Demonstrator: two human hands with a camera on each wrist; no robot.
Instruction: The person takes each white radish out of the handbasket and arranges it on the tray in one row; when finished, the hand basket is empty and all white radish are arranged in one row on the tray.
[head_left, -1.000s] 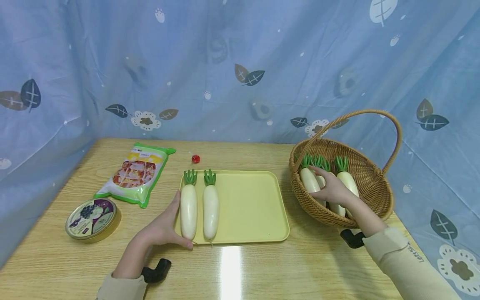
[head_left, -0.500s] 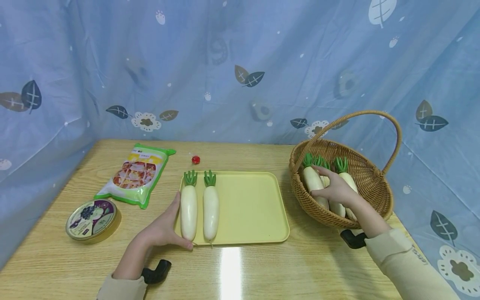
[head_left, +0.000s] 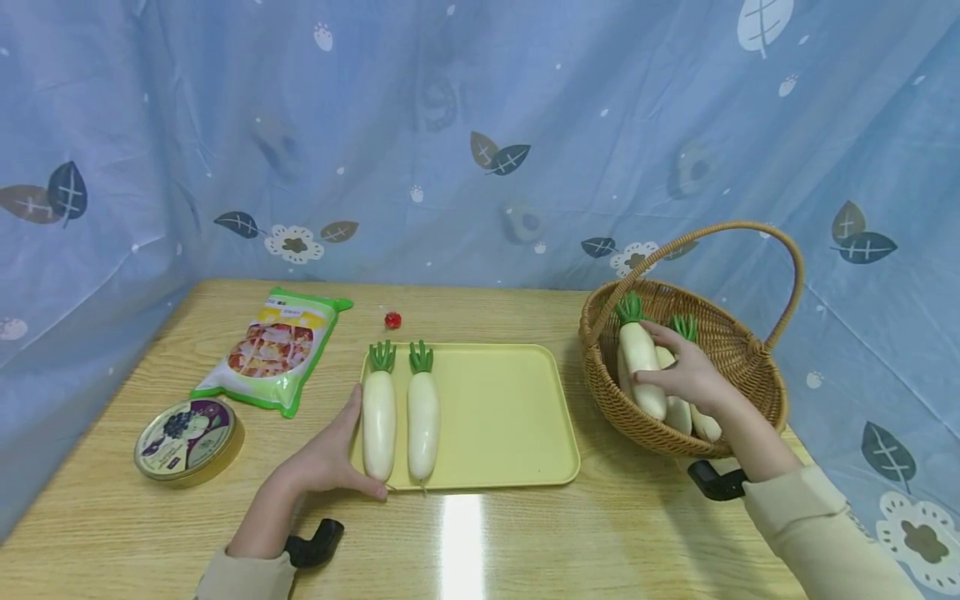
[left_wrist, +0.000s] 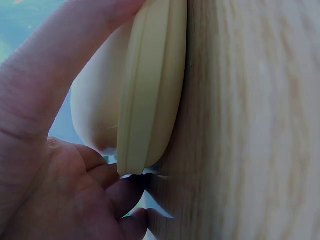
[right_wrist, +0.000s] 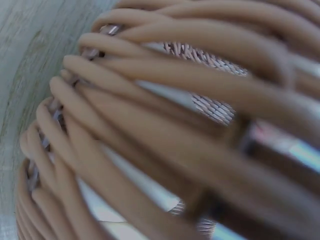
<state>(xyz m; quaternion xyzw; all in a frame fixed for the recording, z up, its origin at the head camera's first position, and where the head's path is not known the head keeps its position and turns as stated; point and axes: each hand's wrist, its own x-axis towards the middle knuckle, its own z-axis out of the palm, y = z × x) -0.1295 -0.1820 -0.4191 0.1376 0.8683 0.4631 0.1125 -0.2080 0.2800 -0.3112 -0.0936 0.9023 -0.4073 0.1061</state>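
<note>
My right hand (head_left: 686, 371) grips a white radish (head_left: 639, 358) with green leaf stubs, inside the wicker basket (head_left: 720, 333). Other white radishes (head_left: 707, 423) lie beneath and beside it, partly covered by that hand. On the left, my left hand (head_left: 330, 454) holds the near left corner of the yellow tray (head_left: 498, 417), thumb at its front edge and fingers along its left side. Two white radishes (head_left: 379, 425) lie side by side in the tray's left part. In the left wrist view the thumb and fingers touch the tray's rim (left_wrist: 145, 95). Woven basket strands (right_wrist: 150, 115) fill the right wrist view.
A green-edged food bag (head_left: 273, 350) and a round tin (head_left: 186, 440) sit left of the tray. Behind it lies a small red object (head_left: 392, 320). The basket's tall handle (head_left: 795, 275) arches over its opening. A blue patterned curtain (head_left: 480, 208) hangs behind the table.
My right hand has raised the radish and shifted it slightly right within the basket, uncovering another radish at its left. My left hand and the tray have stayed put.
</note>
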